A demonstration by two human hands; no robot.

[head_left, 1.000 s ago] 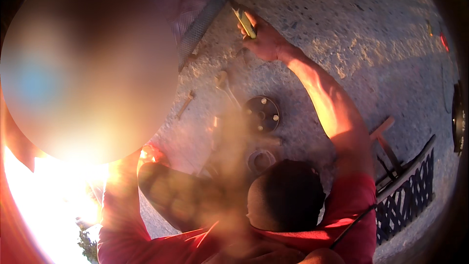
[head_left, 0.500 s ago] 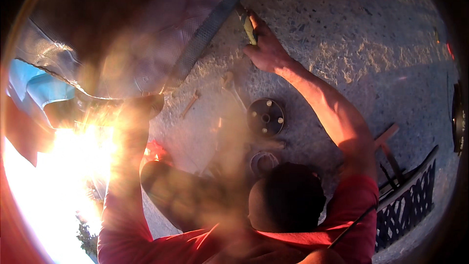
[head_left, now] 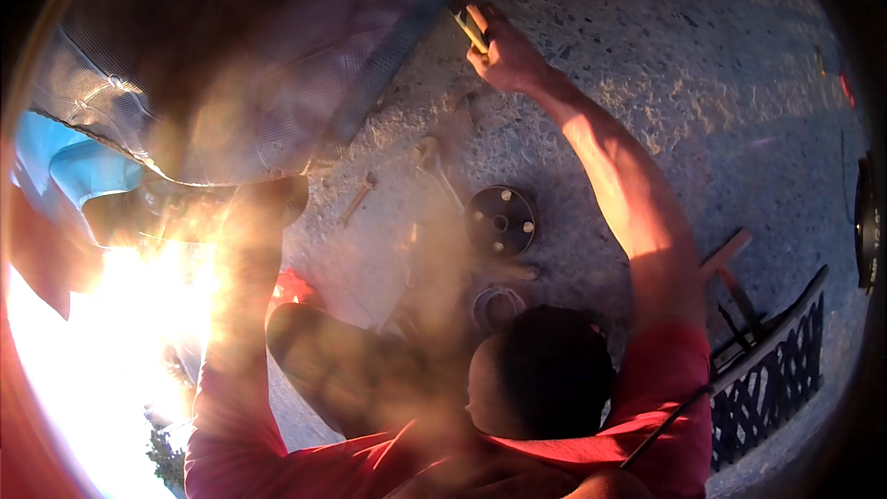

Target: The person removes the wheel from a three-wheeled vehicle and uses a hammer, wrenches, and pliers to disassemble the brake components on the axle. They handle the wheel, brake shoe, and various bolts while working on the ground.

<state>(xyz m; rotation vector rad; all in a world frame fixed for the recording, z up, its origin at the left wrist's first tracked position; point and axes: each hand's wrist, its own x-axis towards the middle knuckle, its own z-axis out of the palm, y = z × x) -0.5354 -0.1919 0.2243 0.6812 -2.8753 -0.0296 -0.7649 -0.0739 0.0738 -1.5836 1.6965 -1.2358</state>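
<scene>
At the upper middle, my right hand (head_left: 506,51) is closed round a yellow-handled tool (head_left: 471,30), its dark end beside the edge of a big dark textured panel (head_left: 305,92). The tool's exact kind is not clear. My left arm (head_left: 245,314) reaches up at the left under that panel's lower rim. Strong glare and shadow hide the fingers of my left hand (head_left: 291,200). Below the panel, on the rough ground, lie a small wrench (head_left: 358,200) and a larger wrench (head_left: 439,171). A round black drum with bolt holes (head_left: 500,221) lies right of them.
A metal ring (head_left: 497,307) lies below the drum, and a red object (head_left: 293,286) lies near my leg. At the right are a black lattice grille (head_left: 776,365) and a brownish angled bar (head_left: 727,254). Blue curved bodywork (head_left: 88,164) stands at the far left, above blinding sunlight.
My right hand has moved a little up and away from me with the yellow-handled tool, and its arm has straightened. My left arm is almost unmoved.
</scene>
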